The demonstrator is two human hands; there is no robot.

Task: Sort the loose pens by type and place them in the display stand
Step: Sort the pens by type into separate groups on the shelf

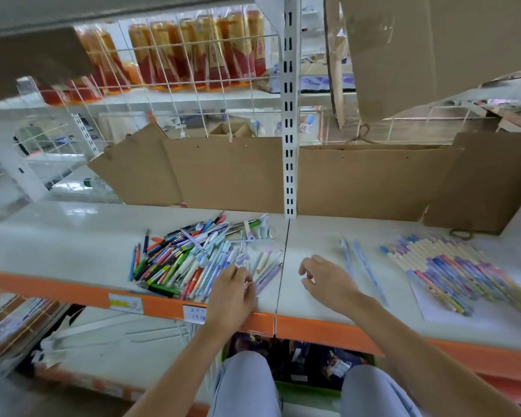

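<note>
While the left hand point(233, 285) curls its fingers at the near right edge of the pen pile point(199, 255), its grip is narrow and seems to pinch one or two pale pens point(266, 276) there, though motion blur keeps me from telling exactly which barrel it holds. Just right of it, the right hand point(324, 279) hovers low over the white shelf point(73, 236) with fingers loosely bent and nothing between them. Between the two hands runs the seam where two shelf boards meet.

Further out, two light-blue pens point(361, 266) lie by themselves just beyond the right hand, and at the far right a sorted row of pastel pens point(451, 272) lies fanned, partly on a white sheet. No display stand shows in this view, so sorting looks to be the step in hand. Flattened cardboard point(232, 173) leans along the far side of the shelf, and an orange rail with price labels edges the near side.

These pens are probably light, stiff and smooth, so they should roll and slide easily on the glossy surface. I would judge the mid-barrel the best place to pinch, lifting matching ones together and parallel. Pulling from the tangled pile could drag neighbours along or knock some over the near edge.
</note>
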